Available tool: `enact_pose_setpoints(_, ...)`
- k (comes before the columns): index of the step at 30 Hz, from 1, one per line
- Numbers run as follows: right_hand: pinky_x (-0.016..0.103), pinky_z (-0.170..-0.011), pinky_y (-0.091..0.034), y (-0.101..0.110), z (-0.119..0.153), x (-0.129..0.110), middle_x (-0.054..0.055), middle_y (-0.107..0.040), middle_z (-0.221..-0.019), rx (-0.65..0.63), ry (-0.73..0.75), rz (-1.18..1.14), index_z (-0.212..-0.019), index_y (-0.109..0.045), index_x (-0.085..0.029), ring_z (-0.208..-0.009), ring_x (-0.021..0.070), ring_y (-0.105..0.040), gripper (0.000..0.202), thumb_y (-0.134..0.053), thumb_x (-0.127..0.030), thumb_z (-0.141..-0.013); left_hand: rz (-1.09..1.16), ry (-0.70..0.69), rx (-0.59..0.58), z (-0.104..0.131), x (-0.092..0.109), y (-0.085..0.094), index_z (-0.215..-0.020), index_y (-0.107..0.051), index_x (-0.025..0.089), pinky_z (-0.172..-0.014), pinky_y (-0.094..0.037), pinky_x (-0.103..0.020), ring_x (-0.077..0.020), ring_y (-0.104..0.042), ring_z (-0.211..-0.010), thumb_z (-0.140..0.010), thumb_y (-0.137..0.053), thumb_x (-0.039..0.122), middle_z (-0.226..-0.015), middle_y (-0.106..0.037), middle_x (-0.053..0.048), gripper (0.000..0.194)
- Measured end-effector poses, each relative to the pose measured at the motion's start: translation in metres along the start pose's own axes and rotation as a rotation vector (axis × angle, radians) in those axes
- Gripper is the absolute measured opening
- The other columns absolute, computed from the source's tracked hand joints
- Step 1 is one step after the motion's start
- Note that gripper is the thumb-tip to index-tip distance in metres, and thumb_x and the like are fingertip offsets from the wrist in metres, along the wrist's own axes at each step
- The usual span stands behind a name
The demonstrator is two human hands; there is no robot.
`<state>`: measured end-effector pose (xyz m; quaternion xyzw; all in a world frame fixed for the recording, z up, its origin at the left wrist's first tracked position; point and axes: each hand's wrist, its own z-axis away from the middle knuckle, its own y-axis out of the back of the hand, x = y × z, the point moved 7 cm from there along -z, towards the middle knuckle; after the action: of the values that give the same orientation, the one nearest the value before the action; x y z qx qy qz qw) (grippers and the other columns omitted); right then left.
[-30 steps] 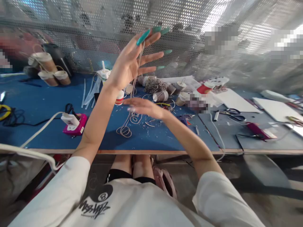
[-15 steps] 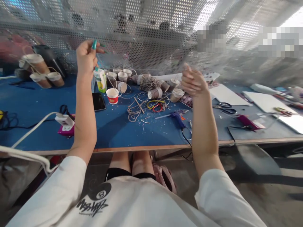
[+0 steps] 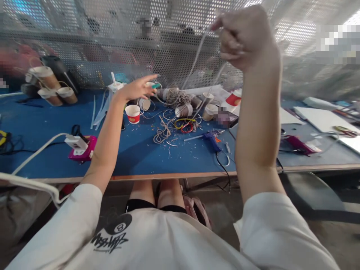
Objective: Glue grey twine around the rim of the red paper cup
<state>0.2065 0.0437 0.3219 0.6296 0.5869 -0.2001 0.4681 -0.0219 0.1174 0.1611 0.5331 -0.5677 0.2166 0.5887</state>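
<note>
My right hand (image 3: 244, 41) is raised high at the upper right, its fingers closed and slightly blurred. From it a pale strand of string (image 3: 194, 62) slants down toward the tangled ball of twine (image 3: 178, 98) among the cups; blur hides where the strand ends. My left hand (image 3: 137, 89) hovers above the paper cups at left centre, fingers stretched out and holding nothing. Just below it stands a red and white paper cup (image 3: 133, 115). Several twine-wrapped cups (image 3: 184, 111) lie or stand around the ball. Loose twine (image 3: 162, 133) is coiled on the blue tabletop.
A blue glue gun (image 3: 211, 142) lies right of centre, near yellow-handled scissors (image 3: 184, 123). Magenta power strips (image 3: 89, 149) sit at both sides. Brown-wrapped cups (image 3: 46, 77) stand far left. White boards (image 3: 317, 119) lie right. A perforated metal screen (image 3: 126, 45) rises behind the table.
My right hand has risen and come closer, and a strand now shows stretching from it. My left hand has dropped, shifted right, and spread its fingers.
</note>
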Motion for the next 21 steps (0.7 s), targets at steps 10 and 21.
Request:
enact_pose_setpoints(10, 0.011, -0.028, -0.027, -0.102, 0.002, -0.01, -0.008, -0.044, -0.027, -0.273, -0.223, 0.518, -0.059, -0.064, -0.008, -0.025, 0.0019, -0.036, 0.036, -0.064, -0.01, -0.094, 0.063, -0.314, 0.014, 0.028, 0.073, -0.039, -0.104, -0.066, 0.02, -0.089, -0.05, -0.03, -0.0187, -0.066, -0.106, -0.098, -0.046, 0.051, -0.105, -0.072, -0.003, 0.037)
enact_pose_setpoints(21, 0.016, -0.032, -0.033, -0.063, 0.036, 0.041, -0.01, -0.044, -0.031, -0.447, -0.069, 0.01, -0.057, -0.057, -0.015, -0.023, 0.0013, -0.029, 0.044, -0.064, -0.029, -0.098, 0.334, -0.407, 0.18, 0.062, 0.083, 0.052, -0.096, -0.064, 0.041, -0.06, -0.048, -0.025, -0.0166, -0.066, -0.089, -0.084, -0.035, 0.083, -0.062, -0.054, 0.001, 0.053)
